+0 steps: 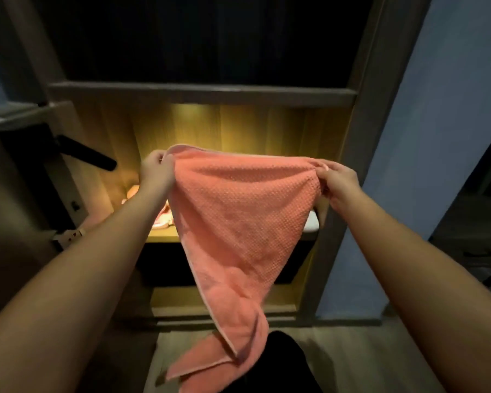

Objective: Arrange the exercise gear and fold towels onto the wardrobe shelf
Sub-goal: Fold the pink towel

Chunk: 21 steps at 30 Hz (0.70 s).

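Coral towel (238, 222) hung stretched in mid-air before lit wardrobe shelf (162, 238) | left hand (156, 173) grip clamped on one top corner, right hand (338, 184) grip clamped on other | lower end drooped twisted | judged: shake flat, keep top edge taut, match corners before halving

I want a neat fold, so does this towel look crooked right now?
Yes. The coral towel hangs askew: left hand and right hand pinch its top edge, yet the cloth narrows to a twisted tail below instead of hanging flat.
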{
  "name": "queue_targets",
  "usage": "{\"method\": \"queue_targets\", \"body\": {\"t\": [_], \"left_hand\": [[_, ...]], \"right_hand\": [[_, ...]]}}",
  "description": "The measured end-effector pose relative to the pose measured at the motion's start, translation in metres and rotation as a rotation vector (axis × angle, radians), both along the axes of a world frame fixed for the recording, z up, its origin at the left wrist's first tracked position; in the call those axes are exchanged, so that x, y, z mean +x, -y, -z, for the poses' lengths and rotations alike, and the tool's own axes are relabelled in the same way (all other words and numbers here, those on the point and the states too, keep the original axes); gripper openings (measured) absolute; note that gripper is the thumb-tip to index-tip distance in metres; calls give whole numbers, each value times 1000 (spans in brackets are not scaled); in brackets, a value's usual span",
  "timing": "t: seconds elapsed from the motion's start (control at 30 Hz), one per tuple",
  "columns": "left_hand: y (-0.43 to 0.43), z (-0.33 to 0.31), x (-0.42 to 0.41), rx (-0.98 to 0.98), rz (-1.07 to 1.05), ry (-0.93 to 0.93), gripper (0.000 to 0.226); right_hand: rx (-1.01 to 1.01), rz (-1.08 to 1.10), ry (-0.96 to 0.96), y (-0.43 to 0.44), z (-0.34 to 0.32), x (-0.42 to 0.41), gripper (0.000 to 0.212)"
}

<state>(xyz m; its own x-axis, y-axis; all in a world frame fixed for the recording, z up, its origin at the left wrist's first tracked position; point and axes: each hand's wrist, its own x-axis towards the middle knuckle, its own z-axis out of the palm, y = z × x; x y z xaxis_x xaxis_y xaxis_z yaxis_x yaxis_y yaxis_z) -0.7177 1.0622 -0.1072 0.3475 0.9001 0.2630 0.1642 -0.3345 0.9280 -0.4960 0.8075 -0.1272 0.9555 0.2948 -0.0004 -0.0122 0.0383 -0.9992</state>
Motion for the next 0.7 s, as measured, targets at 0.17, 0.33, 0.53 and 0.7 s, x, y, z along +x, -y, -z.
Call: {"method": "queue_targets", "body": {"t": [0.17, 0.33, 0.53, 0.7], "left_hand": [[-7, -57, 1, 62, 8, 35, 18], [-2, -80, -5, 209, 37, 42, 20], [5, -101, -16, 191, -10, 155, 21], [8, -102, -30, 184, 18, 169, 20]], "right_hand": [[81, -68, 83, -3, -58, 5, 20], [102, -32, 135, 1, -81, 1, 20], [-8, -5, 281, 5, -106, -14, 17], [23, -14, 258, 17, -110, -17, 16]]}}
